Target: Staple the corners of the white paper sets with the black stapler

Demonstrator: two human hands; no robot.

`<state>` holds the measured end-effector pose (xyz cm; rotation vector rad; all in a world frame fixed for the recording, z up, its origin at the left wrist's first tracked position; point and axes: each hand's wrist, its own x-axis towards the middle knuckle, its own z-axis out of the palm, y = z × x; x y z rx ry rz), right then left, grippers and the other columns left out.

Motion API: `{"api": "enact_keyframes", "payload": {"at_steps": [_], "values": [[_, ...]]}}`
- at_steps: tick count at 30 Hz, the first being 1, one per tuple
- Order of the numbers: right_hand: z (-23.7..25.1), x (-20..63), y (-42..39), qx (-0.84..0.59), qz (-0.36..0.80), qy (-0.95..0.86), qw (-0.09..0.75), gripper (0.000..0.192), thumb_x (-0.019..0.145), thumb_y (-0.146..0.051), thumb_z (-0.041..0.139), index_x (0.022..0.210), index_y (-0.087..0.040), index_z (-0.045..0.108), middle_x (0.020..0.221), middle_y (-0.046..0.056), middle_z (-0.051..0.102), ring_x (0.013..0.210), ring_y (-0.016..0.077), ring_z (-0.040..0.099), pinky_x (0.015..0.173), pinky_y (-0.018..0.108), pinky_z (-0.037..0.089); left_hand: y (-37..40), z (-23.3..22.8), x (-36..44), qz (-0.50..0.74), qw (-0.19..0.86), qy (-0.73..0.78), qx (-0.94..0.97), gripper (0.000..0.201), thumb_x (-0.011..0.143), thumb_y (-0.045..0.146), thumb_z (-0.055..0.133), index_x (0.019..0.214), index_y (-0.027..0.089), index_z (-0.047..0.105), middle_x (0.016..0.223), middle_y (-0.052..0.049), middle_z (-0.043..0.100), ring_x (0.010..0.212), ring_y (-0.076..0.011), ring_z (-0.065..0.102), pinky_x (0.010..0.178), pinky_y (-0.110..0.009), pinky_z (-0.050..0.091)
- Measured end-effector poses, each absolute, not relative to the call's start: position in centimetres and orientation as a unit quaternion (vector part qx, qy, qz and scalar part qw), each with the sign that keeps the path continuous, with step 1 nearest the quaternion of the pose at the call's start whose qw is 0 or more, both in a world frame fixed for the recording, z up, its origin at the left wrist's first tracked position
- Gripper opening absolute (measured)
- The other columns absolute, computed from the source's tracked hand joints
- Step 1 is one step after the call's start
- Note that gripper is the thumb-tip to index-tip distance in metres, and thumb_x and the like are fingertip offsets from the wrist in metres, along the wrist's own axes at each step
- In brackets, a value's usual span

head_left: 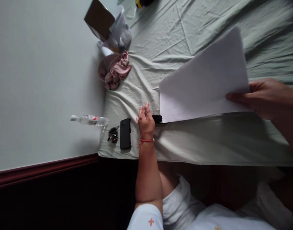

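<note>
The right hand point(263, 97) pinches the right edge of a large white sheet point(204, 80), thumb on top and the other fingers under it, out of sight. The sheet is lifted at that side and tilted, its lower left corner coming down to the bed point(208, 140) close to the left hand point(145, 119). The bed is covered with a pale green, creased cloth whose near edge folds over the side.

The left hand rests on the cloth with its fingers loosely curled and pointing away from the person; a red string sits round the wrist. Whether it holds anything cannot be told. Just to its right, touching or almost touching the hand, lies a small black thing point(157, 118), partly under the corner of the sheet.

Left of that hand, on the cloth near the edge, lie a black phone point(125, 133) and, beside it, a bunch of keys point(113, 134). Further left a clear bottle point(90, 120) with a red and white label stands against the pale wall point(41, 80), apart from the keys.

Higher up, at the corner of the bed by the wall, sits a pink crumpled cloth point(116, 70), and beyond it a brown box point(99, 17) with a clear plastic bag point(121, 33) against it. The person's white clothing point(184, 210) shows at the bottom.
</note>
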<state>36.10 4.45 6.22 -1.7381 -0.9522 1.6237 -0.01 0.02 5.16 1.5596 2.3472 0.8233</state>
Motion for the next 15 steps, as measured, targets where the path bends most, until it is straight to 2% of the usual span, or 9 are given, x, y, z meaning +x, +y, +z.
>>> {"api": "enact_keyframes", "payload": {"at_steps": [4,7,11,15], "values": [[6.0,36.3,4.4,-0.647,0.597,-0.373,0.294,0.018,0.065,-0.031,0.086,0.075,-0.019,0.076,0.071,0.005,0.066,0.056,0.0101,0.053,0.044,0.02,0.037,0.5,4.9,0.2,0.211,0.106,0.811,0.534,0.044,0.109,0.039,0.04,0.147,0.032,0.063,0.163,-0.006,0.054,0.16,-0.0296,0.035,0.132,-0.066,0.011],[6.3,36.1,4.4,-0.64,0.611,-0.357,0.299,0.014,0.065,-0.027,0.085,0.072,-0.02,0.075,0.073,0.005,0.067,0.058,0.0106,0.054,0.045,0.02,0.039,0.5,4.9,0.6,0.173,0.092,0.812,0.549,0.046,0.109,0.035,0.041,0.15,0.034,0.059,0.167,-0.005,0.048,0.163,-0.0302,0.028,0.13,-0.071,0.0],[6.7,35.9,4.4,-0.644,0.622,-0.336,0.291,0.008,0.069,-0.023,0.084,0.073,-0.02,0.077,0.078,0.006,0.07,0.062,0.0108,0.058,0.049,0.02,0.043,0.5,5.0,1.1,0.145,0.073,0.809,0.565,0.047,0.107,0.031,0.043,0.151,0.032,0.059,0.168,-0.005,0.046,0.163,-0.0307,0.028,0.128,-0.074,0.001],[6.2,36.0,4.5,-0.646,0.613,-0.346,0.296,0.009,0.069,-0.024,0.083,0.072,-0.02,0.077,0.077,0.006,0.07,0.061,0.0103,0.058,0.048,0.019,0.042,0.5,4.7,1.2,0.15,0.053,0.81,0.564,0.045,0.106,0.03,0.045,0.148,0.032,0.062,0.167,-0.006,0.048,0.163,-0.0307,0.027,0.13,-0.072,0.007]]}}
